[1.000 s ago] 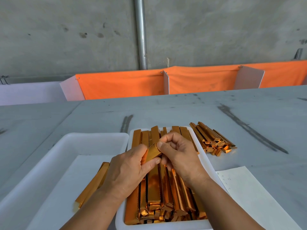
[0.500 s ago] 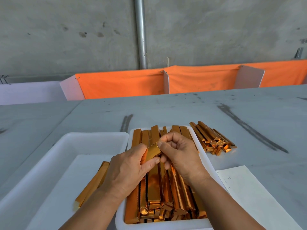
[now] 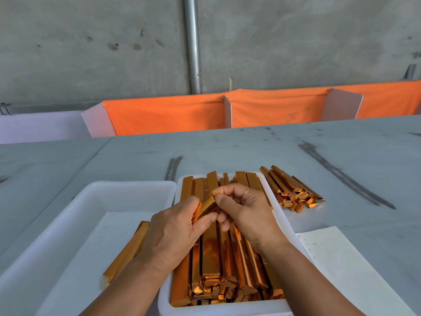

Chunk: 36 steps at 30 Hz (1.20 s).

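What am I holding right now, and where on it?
One gold box. The left grip pinches its sides near the far end; the right grip pinches that end's tip. The rest is hidden.

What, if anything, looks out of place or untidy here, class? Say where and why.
A loose heap of gold boxes lies on the grey table, outside the full right tray, fanned unevenly with end flaps open. Dark smears streak the table. The gold box pinched by the left hand and right hand looks normal.
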Motion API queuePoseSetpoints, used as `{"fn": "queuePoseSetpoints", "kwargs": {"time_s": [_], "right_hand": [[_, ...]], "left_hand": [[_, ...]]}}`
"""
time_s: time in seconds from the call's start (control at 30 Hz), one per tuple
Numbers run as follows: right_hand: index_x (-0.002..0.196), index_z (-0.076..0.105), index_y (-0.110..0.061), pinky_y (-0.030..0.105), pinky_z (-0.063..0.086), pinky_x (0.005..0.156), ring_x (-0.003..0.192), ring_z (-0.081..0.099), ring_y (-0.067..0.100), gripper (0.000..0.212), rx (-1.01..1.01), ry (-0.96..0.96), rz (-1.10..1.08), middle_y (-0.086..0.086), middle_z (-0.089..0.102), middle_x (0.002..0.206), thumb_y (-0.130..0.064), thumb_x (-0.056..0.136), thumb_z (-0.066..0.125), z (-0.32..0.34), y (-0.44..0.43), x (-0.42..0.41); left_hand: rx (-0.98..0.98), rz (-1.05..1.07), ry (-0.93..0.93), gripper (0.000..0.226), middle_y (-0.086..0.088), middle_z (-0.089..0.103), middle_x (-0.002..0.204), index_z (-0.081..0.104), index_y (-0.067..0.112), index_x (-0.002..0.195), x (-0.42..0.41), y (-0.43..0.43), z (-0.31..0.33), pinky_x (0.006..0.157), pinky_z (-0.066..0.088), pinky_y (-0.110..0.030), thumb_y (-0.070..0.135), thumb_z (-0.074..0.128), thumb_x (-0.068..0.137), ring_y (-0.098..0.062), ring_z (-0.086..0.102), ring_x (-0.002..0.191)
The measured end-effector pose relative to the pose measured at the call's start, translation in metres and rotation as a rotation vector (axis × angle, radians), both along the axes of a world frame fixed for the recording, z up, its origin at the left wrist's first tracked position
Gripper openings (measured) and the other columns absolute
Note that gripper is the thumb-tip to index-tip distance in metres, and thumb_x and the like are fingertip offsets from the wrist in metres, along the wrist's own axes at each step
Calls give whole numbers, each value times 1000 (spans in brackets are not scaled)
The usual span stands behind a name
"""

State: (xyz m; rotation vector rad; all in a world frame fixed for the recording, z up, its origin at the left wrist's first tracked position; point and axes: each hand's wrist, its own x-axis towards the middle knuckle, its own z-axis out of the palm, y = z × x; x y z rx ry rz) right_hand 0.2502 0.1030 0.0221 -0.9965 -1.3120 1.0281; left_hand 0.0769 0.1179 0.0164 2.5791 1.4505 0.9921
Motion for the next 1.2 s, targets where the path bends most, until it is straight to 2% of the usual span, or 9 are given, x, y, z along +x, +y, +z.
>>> {"fn": "queuePoseSetpoints", "kwargs": {"time_s": [0.23,0.5,0.63,0.73,0.8,0.87,0.97,1.07,1.2], "right_hand": [[95,68,-7,22,50,49,43,59,16,4,-109,110,38,15,68,63,-10,93,65,2,2,3],[88,72,-8,22,51,45,46,62,15,3,-160,185,90,17,69,70,-7,89,69,6,2,4],[83,76,-16,23,52,46,45,60,17,4,-91,140,65,14,69,68,-19,83,73,7,-1,2],[91,77,-20,24,53,51,48,61,17,16,-27,47,22,10,70,66,-31,83,70,5,-3,0],[100,77,-24,23,53,54,53,63,18,14,23,-3,17,10,72,71,-24,92,66,1,-5,-1],[106,76,-24,22,53,55,57,63,17,18,46,-21,6,8,73,75,-17,94,64,-1,-5,-4],[101,77,-25,20,54,55,57,65,12,15,73,-73,-31,2,73,73,-17,90,69,-3,-4,-7],[88,74,-28,19,53,54,52,63,9,10,87,-152,-65,-1,71,68,-19,90,70,-4,-3,-7],[97,67,-25,23,54,53,53,63,12,7,64,-149,-74,-1,70,69,-22,92,69,-4,-1,-8]], "left_hand": [[27,4,30,45,15,37,60,53,24,90,1,-1,1,52,36,-15,68,45,84,-7,48,53],[41,-22,12,49,16,36,59,54,23,89,0,-2,2,50,37,-15,69,42,83,-7,47,51],[27,-18,-13,55,15,42,61,56,23,94,0,-1,1,52,38,-15,72,35,83,-7,50,55],[13,-2,-39,57,14,47,64,56,24,98,0,0,0,53,41,-16,73,31,82,-8,53,58],[10,22,-57,56,14,46,62,55,24,96,0,1,-1,52,41,-17,72,31,82,-7,52,56],[23,37,-67,53,16,40,57,54,23,92,1,1,-1,50,34,-14,70,32,82,-4,47,51],[32,49,-47,50,18,35,56,54,22,90,1,1,-1,48,28,-11,68,33,83,-3,42,48],[23,49,0,52,17,37,60,55,24,95,1,2,-2,50,37,-15,69,32,83,-5,47,54],[16,59,11,56,16,39,64,55,25,100,3,1,0,55,45,-19,71,29,81,-7,51,59]]}}
